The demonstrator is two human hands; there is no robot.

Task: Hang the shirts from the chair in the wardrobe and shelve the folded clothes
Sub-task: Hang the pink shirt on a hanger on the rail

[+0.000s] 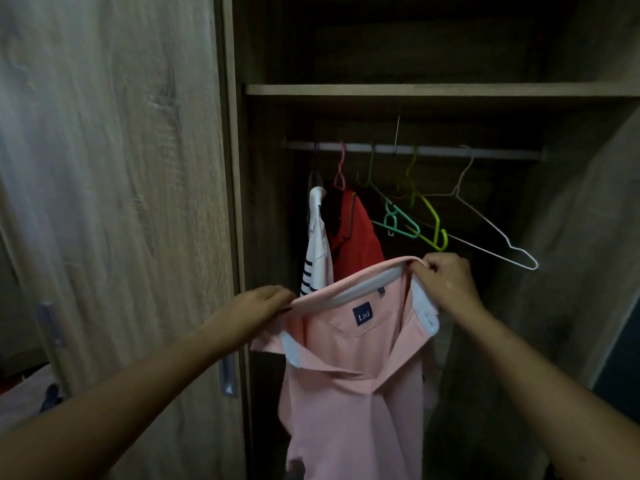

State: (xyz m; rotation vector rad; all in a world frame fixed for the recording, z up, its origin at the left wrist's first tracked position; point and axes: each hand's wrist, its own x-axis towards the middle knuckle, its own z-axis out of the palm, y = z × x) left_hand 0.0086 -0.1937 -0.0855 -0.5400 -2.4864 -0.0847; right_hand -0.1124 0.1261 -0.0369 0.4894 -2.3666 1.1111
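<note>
So, the biggest thing here is the open wardrobe (242, 168) in pale oak-look laminate with heavy printed grain. Its tall flat door (114, 202) in the same finish fills the left side and has a slim grey metal handle (227, 375) near the edge.

Right in front of the opening is the task's salmon-pink polo shirt (353, 393). It's a fine pique-looking knit with a white inner collar band, and it's held up by the collar, with the body hanging straight down below the rail. It isn't on the rail.

A flat wooden shelf (415, 90) runs across the top. Under it is a round whitish hanging rail (433, 150).

On the rail's left end there's a red shirt (356, 244) with dark collar piping. Just beside it is a white shirt with navy stripes (317, 247).

To the right are bare hangers:
- a thin white wire hanger (491, 226), tilted
- a lime-yellow plastic hanger (433, 220)
- a teal plastic hanger (398, 220)
- a pink plastic hanger (341, 168), sitting above the red shirt

The left hand (263, 303) pinches the collar's left end, fingers curled round the fabric. The right hand (446, 282) pinches the right end the same way, so the collar is stretched open between them.

Smallest bit is the square navy woven label (362, 314) inside the neck, which reads "Ltd" in pale letters. The tiny tab above it is too small to read.
</note>
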